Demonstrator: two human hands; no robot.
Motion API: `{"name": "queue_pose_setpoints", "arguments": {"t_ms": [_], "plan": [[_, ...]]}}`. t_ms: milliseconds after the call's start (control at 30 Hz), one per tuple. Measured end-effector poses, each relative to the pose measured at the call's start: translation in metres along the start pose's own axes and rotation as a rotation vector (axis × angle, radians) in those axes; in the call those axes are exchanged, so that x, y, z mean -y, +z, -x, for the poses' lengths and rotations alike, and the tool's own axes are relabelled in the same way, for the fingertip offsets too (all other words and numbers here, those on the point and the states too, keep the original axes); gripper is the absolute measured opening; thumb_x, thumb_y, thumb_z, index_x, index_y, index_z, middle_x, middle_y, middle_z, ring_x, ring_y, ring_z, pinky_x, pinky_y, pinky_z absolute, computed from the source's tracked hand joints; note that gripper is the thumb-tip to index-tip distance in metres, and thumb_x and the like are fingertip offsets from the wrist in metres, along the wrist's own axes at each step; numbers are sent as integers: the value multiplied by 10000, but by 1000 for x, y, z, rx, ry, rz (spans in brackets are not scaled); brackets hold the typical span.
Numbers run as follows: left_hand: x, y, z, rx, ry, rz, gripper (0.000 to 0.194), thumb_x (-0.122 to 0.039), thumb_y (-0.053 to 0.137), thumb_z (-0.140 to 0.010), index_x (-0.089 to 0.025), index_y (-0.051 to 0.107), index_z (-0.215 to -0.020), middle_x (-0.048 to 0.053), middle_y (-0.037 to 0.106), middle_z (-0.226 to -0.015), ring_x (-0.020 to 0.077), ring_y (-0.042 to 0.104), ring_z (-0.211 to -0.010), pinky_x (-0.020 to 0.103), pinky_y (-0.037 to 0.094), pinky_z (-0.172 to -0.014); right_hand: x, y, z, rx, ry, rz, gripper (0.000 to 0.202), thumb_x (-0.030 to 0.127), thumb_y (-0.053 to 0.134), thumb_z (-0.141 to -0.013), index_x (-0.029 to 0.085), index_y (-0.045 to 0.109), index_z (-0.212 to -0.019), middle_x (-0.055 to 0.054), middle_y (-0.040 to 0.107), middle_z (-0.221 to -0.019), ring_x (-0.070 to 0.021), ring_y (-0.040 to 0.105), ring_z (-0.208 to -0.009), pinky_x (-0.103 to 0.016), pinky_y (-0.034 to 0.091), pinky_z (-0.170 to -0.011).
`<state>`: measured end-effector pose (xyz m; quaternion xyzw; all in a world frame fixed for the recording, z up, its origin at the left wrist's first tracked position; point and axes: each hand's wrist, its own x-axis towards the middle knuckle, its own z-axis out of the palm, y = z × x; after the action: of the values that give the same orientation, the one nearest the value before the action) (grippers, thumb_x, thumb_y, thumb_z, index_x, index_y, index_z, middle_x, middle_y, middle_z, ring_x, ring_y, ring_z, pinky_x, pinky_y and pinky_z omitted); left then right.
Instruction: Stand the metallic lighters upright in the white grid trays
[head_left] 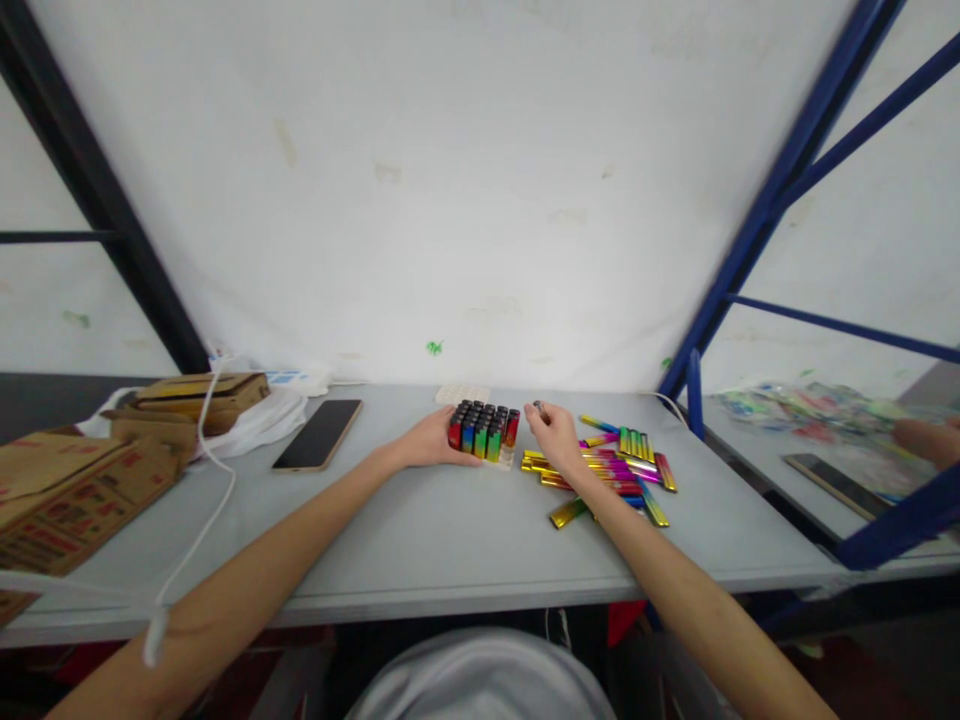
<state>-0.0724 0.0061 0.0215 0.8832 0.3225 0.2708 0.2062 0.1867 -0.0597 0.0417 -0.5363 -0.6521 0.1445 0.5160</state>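
Several upright lighters (480, 430), with dark tops and shiny red, blue, green and yellow bodies, stand in rows in a clear tray (504, 462). My left hand (431, 438) is wrapped round the left side and front corner of this block. Just right of the tray, my right hand (553, 432) is pinched on a lighter (538, 406); only its small dark, metallic end shows above the fingers. Below and beside my right wrist lies a loose pile of shiny lighters (555, 480) in gold, purple, blue, green and red, partly covered by my forearm.
A pale, flat tray (463, 394) lies against the wall. Left on the grey table (420, 540) are a phone (318, 435), cardboard boxes (97, 490) and a white cable (214, 460). Beyond a blue frame (750, 240), another person's hand (926, 440) shows near plastic bags and another phone (836, 483).
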Motion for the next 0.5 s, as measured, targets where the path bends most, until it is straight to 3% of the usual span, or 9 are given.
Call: {"name": "queue_pose_setpoints", "arguments": {"t_ms": [200,500], "plan": [[-4,-2,0,-5,14,-4,810,-558,929,-646,-236,664,-1341,68,695,-1353,342,642,-1239,449,488,-1133,4,-2,2,14,-41,-11,527,635,489,-933,237,380,-605,55,326,-574,-125,343,-577,-289,263,-586],[-4,-2,0,-15,-8,-22,822,-603,927,-622,-222,687,-1310,75,711,-1290,346,663,-1193,452,511,-1102,1,2,4,-8,-49,-18,414,475,489,-867,258,276,-587,59,259,-560,-113,280,-549,-289,201,-561]]}}
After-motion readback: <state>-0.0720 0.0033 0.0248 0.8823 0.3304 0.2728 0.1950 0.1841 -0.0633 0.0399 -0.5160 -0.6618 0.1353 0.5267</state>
